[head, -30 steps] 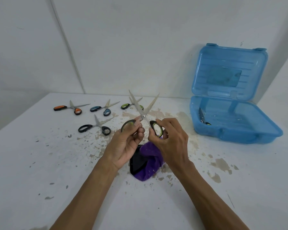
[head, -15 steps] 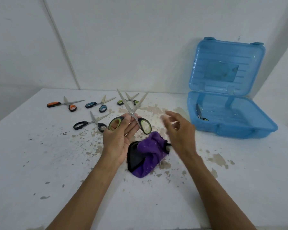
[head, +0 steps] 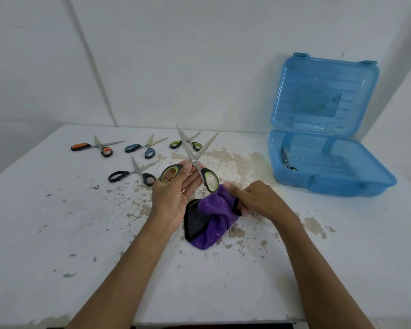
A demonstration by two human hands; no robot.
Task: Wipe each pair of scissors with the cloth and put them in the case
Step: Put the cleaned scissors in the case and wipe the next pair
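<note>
Left hand (head: 173, 195) with the green-handled scissors (head: 195, 162), right hand (head: 259, 200) on the purple cloth (head: 214, 210).
On my feed, the left thumb pinched one loop against the fingers, blades spread and pointing up above the worktop (head: 57, 222). The right fingers gripped the cloth's edge just below (a second pair (head: 285, 160) lay inside the open blue case (head: 330, 184), far right).

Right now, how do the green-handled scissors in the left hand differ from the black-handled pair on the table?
The green-handled scissors are held up in the left hand; the black-handled scissors lie flat on the table. The green-handled scissors' loops are lined green; the black-handled scissors' loops are plain black. Both have blades spread open, and neither is in the case.
</note>
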